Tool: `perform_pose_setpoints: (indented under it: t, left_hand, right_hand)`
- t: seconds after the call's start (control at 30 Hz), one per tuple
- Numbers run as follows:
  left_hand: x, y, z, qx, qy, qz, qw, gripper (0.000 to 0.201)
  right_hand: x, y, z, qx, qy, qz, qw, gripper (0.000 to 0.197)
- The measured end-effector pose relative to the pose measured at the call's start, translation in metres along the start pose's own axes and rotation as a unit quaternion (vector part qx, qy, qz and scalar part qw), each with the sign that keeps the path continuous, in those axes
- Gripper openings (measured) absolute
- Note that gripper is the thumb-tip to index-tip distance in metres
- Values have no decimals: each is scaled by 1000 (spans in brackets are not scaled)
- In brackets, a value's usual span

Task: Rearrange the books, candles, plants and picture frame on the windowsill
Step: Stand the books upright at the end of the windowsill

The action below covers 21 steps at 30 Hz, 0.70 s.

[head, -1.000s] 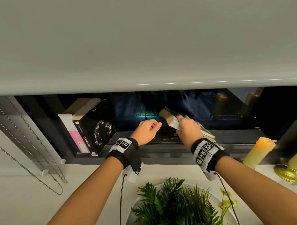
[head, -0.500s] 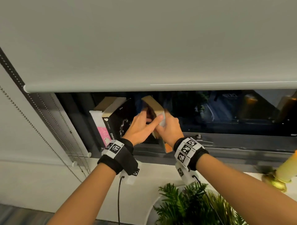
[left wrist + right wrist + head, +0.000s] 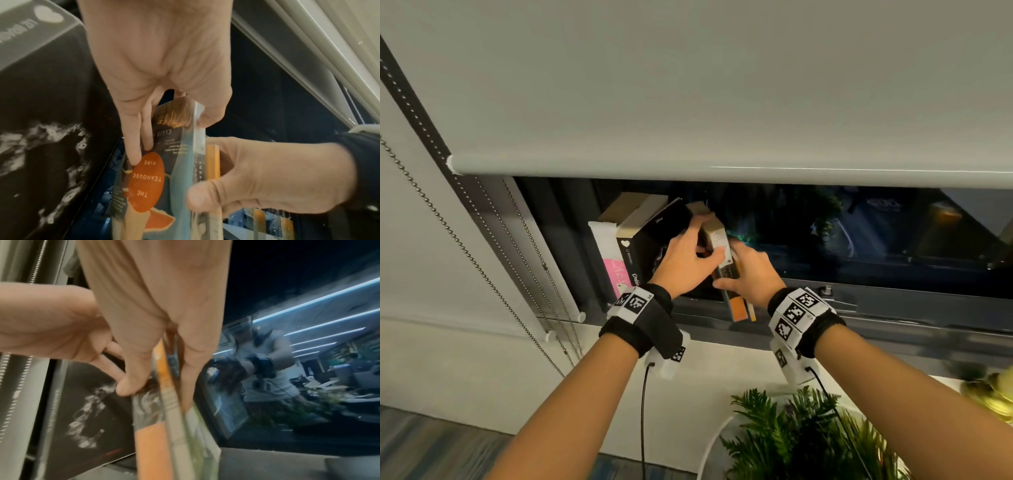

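Two thin paperbacks point(image 3: 723, 245) stand nearly upright on the dark window ledge point(image 3: 893, 310), just right of a leaning black book point(image 3: 650, 246) and a white-and-pink book point(image 3: 606, 253). My left hand point(image 3: 709, 246) pinches the paperbacks near their top, fingers on the front cover point(image 3: 148, 178) and thumb on the spine side. My right hand point(image 3: 729, 272) grips the same books lower down. In the right wrist view its thumb and fingers point(image 3: 191, 386) clamp the orange-spined pair point(image 3: 160, 418), with the black book point(image 3: 86, 410) just behind.
A lowered roller blind point(image 3: 722, 85) hangs close above the books, with its bead chains point(image 3: 465, 257) at the left. A green potted plant point(image 3: 791, 438) sits below my right forearm. A blurred gold candle holder point(image 3: 993, 394) is at the right edge.
Both hands carried the paperbacks leftwards from the middle of the ledge and turned them upright beside the black book. The view swung left, so the lit candle is out of frame.
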<state>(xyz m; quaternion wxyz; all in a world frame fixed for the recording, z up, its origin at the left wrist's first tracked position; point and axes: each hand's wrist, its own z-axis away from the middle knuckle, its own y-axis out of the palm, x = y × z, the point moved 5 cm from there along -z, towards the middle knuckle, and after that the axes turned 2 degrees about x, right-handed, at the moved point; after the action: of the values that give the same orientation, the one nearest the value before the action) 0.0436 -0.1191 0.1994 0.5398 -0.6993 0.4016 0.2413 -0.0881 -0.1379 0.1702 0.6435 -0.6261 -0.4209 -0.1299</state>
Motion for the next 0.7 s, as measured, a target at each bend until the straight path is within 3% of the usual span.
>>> perform_pose_setpoints:
  t: [0.17, 0.33, 0.47, 0.63, 0.7]
  left_hand:
    - [1, -2, 0, -47, 1, -15, 999, 50]
    - [13, -9, 4, -116, -60, -10, 991, 41]
    - [14, -29, 13, -167, -65, -62, 982, 35]
    - [20, -57, 21, -170, -55, -180, 967, 30]
    - [13, -61, 23, -175, -44, -260, 948, 34]
  right_hand:
    - [-18, -1, 0, 70, 45, 35, 996, 84]
    - [-19, 3, -1, 71, 50, 75, 993, 91]
    - [-30, -9, 0, 23, 106, 77, 991, 76]
    - [-35, -15, 4, 15, 129, 73, 989, 49]
    - [-35, -14, 5, 7, 136, 76, 988, 44]
